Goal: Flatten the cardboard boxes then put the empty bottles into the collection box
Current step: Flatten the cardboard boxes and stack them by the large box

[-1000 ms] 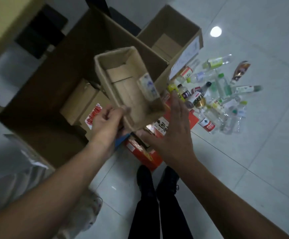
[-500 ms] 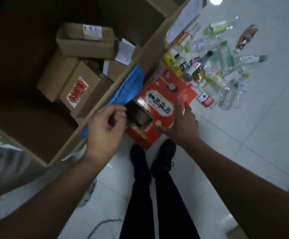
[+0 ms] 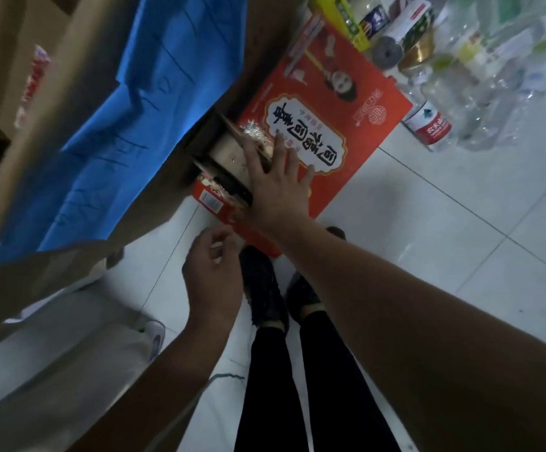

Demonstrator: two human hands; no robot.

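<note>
On white tiled floor [image 3: 460, 256], just ahead of black shoes [image 3: 265, 288], a red box [image 3: 356, 93] is seen lying flat-ish, long side running away from the person. Top face is printed w/ a white cartouche holding big black characters, a small portrait and a gold seal motif; barcode visible on near-left corner. Near-left end is opened: flaps stand apart, dark interior shown. Box's left edge is tucked against a large brown cardboard box [image 3: 102, 262], over whose wall a blue sheet [image 3: 141, 109] w/ dark handwriting is draped.

R hand [image 3: 276, 187] is laid palm-down on the box at the open end, fingers spread, thumb beside a flap; nothing is enclosed by it, just pressing/resting. L hand [image 3: 211, 278] is held above the floor near the box's near corner, fingers loosely curled, thumb and fingertips close together; whether anything is pinched can't be told.

Empty bottles [image 3: 480, 79] are piled at top right, touching the box's far-right side: clear plastic, several labels, one red-labelled bottle nearest. Pile is blurred.
</note>
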